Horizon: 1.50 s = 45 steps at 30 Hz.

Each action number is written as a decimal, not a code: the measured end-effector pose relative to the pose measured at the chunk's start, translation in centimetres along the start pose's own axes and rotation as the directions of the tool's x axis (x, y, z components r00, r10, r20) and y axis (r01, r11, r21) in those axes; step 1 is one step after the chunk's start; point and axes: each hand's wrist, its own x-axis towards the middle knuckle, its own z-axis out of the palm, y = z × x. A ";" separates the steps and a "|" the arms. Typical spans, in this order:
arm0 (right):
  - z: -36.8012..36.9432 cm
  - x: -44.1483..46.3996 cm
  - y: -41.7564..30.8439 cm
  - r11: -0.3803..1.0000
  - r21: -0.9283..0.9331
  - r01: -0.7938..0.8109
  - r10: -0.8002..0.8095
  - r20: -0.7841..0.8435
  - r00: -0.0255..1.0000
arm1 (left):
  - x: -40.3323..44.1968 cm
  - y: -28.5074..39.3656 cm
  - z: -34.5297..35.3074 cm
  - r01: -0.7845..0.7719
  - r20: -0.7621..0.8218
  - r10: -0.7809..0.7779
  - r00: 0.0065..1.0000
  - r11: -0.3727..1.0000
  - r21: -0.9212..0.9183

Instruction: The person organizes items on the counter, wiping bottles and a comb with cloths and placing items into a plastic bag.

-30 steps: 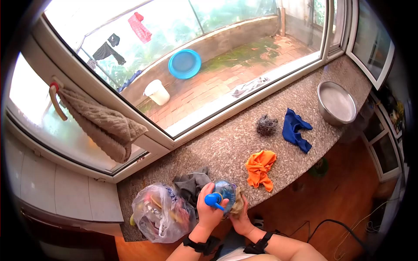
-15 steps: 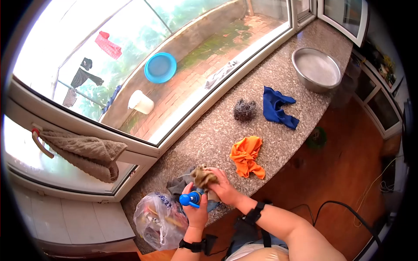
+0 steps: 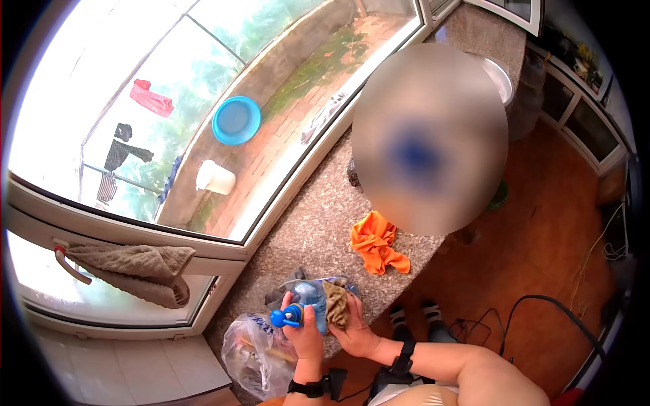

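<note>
My left hand [image 3: 306,337] is wrapped round the neck of a clear blue bottle [image 3: 309,294] with a blue pump top [image 3: 286,316]. The bottle lies tilted over the counter's near edge, its body pointing away from me. My right hand [image 3: 355,333] holds a crumpled brown-tan cloth [image 3: 336,304] against the bottle's right side. Just left of my left hand sits a clear plastic bag [image 3: 254,358] with mixed items inside. A dark grey cloth [image 3: 276,291] lies partly hidden behind the bottle. An orange cloth [image 3: 376,243] rests to the right, beyond my hands.
A large blurred oval covers part of the granite counter [image 3: 298,233], with a metal basin [image 3: 500,80] partly showing behind it. A towel [image 3: 139,271] hangs on the window handle. Outside the window are a blue basin [image 3: 236,120] and a white bucket [image 3: 215,177].
The view has swung right. The brown-tan cloth moved from the bottle's side to its far end, then back along its right side. The bottle has tipped from more upright to lying over.
</note>
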 end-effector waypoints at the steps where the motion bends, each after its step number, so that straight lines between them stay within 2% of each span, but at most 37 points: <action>1: -0.7 1.9 -0.7 0.998 0.014 0.067 -0.068 0.029 0.997 | 0.3 -0.3 -0.2 0.004 0.002 -0.004 1.000 1.000 -0.003; 2: -1.4 4.0 -0.9 0.991 0.028 0.135 -0.136 0.058 0.989 | 0.5 -0.4 -0.2 0.003 0.005 -0.003 1.000 1.000 -0.001; 4: -1.2 8.3 0.2 0.988 0.156 -0.002 -0.027 0.187 0.982 | 0.1 -0.6 -0.4 -0.030 0.027 0.027 0.999 0.996 0.082; 5: -0.4 10.3 2.8 0.994 0.091 0.059 -0.089 0.368 0.925 | -0.2 -0.6 -0.6 -0.025 0.028 0.023 0.999 0.996 0.089; 6: 1.2 11.4 6.2 0.925 -0.054 0.375 -0.335 0.345 0.877 | -0.2 -0.6 -0.5 -0.065 0.055 0.059 0.997 0.991 0.116; 7: 0.0 13.6 5.6 0.999 0.027 0.034 -0.043 0.595 0.803 | 0.0 -0.6 -0.3 -0.107 0.083 0.096 0.992 0.984 0.139; 9: 0.7 13.1 9.4 0.979 -0.202 0.037 0.104 0.642 0.759 | 0.2 -0.8 -0.3 -0.122 0.089 0.109 0.990 0.979 0.165; 10: 0.8 12.3 10.6 0.979 -0.202 0.034 0.106 0.640 0.761 | 0.3 -0.8 -0.4 -0.137 0.098 0.124 0.987 0.981 0.138; 12: 1.2 9.6 12.1 0.981 -0.062 -0.183 0.193 0.374 0.907 | 0.1 -1.1 -0.7 -0.144 0.097 0.133 0.986 0.983 0.117; 13: 1.1 7.7 12.1 0.981 -0.058 -0.184 0.192 0.374 0.907 | 0.1 -1.2 -0.9 -0.083 0.075 0.078 0.994 0.994 0.068; 15: 0.3 3.9 11.1 0.983 -0.177 0.050 -0.023 0.153 0.988 | 0.6 -1.3 -0.7 -0.033 0.057 0.033 0.998 0.999 0.005; 17: 0.8 -0.3 8.9 0.973 0.034 -0.228 0.227 0.022 0.974 | 0.5 -1.4 -0.6 -0.078 0.056 0.077 0.995 0.997 0.006; 19: 0.5 -2.7 6.3 0.981 -0.020 -0.195 0.196 0.087 0.977 | 0.4 -1.2 -0.4 -0.054 0.062 0.054 0.997 0.999 -0.001; 20: 0.4 -3.2 3.9 0.971 0.126 -0.201 0.198 0.036 0.980 | 0.4 -1.0 -0.5 -0.032 0.067 0.032 0.997 0.999 0.000; 21: 0.0 -2.5 2.5 1.000 -0.015 0.024 -0.023 0.063 0.998 | 0.8 -1.2 -0.8 -0.042 0.064 0.042 0.997 0.999 -0.002; 24: -1.8 3.4 -0.7 0.998 0.035 0.048 -0.049 0.041 0.998 | 1.2 -1.5 -1.8 0.027 0.113 -0.028 0.993 1.000 0.012; 26: -3.0 8.2 -1.0 0.994 0.109 0.031 -0.055 0.228 0.972 | 1.1 -0.4 -2.0 -0.122 0.259 0.100 0.961 0.990 0.071; 27: -2.9 10.4 -0.2 1.000 0.016 -0.017 0.010 0.378 0.926 | 1.1 -0.3 -2.2 -0.116 0.258 0.093 0.962 0.990 0.075; 29: -2.9 13.6 0.3 0.971 0.032 -0.238 0.153 0.681 0.716 | 1.7 0.0 -2.7 -0.280 0.430 0.199 0.881 0.951 0.133; 30: -2.7 13.8 0.9 0.973 0.027 -0.230 0.150 0.684 0.714 | 2.1 -0.1 -2.9 -0.207 0.460 0.134 0.877 0.972 0.110; 31: -2.4 13.7 1.6 0.954 0.078 -0.290 0.161 0.682 0.713 | 2.3 0.2 -3.0 -0.206 0.455 0.136 0.880 0.973 0.107; 32: -2.2 13.6 2.4 0.929 0.127 -0.347 0.171 0.684 0.709 | 2.8 0.6 -2.8 -0.157 0.500 0.125 0.857 0.987 0.023; 33: -2.0 12.9 3.9 0.931 0.120 -0.346 0.171 0.693 0.701 | 3.0 1.0 -2.8 -0.100 0.543 0.115 0.832 0.993 -0.057; 34: -2.0 11.8 5.7 0.957 0.029 -0.290 0.208 0.629 0.749 | 3.5 1.4 -3.2 -0.099 0.532 0.116 0.839 0.993 -0.062; 35: -2.3 10.8 6.8 0.971 -0.067 -0.231 0.229 0.559 0.797 | 4.3 2.0 -3.7 -0.275 0.500 0.204 0.842 0.959 0.072; 36: -2.6 9.4 6.8 0.973 -0.075 -0.219 0.221 0.574 0.788 | 4.8 2.5 -4.4 -0.426 0.474 0.288 0.832 0.879 0.215; 37: -2.9 7.8 6.8 0.966 -0.052 -0.252 0.247 0.460 0.853 | 5.0 3.0 -4.9 -0.546 0.460 0.365 0.809 0.756 0.360; 38: -3.3 6.2 7.1 0.960 -0.025 -0.280 0.272 0.336 0.901 | 4.4 4.1 -5.1 -0.500 0.391 0.350 0.851 0.765 0.406; 39: -2.9 4.7 9.0 0.951 -0.044 -0.305 0.298 0.381 0.875 | 3.9 4.1 -5.5 -0.491 0.371 0.351 0.860 0.768 0.411; 41: -3.3 1.5 5.5 0.971 -0.018 -0.237 0.233 0.268 0.935 | 2.4 3.7 -6.4 -0.326 0.200 0.258 0.945 0.786 0.525; 42: -3.3 0.4 4.0 0.978 0.036 -0.203 0.185 0.287 0.940 | 1.4 2.3 -6.3 -0.130 0.117 0.106 0.987 0.966 0.225; 44: -3.1 -0.8 1.1 0.994 0.074 -0.084 0.056 0.318 0.946 | 0.3 1.2 -5.7 -0.153 0.077 0.140 0.987 0.969 0.195; 45: -3.0 -0.7 -0.1 0.994 0.075 -0.082 0.052 0.329 0.943 | 0.0 0.9 -5.4 -0.183 0.057 0.176 0.983 0.970 0.161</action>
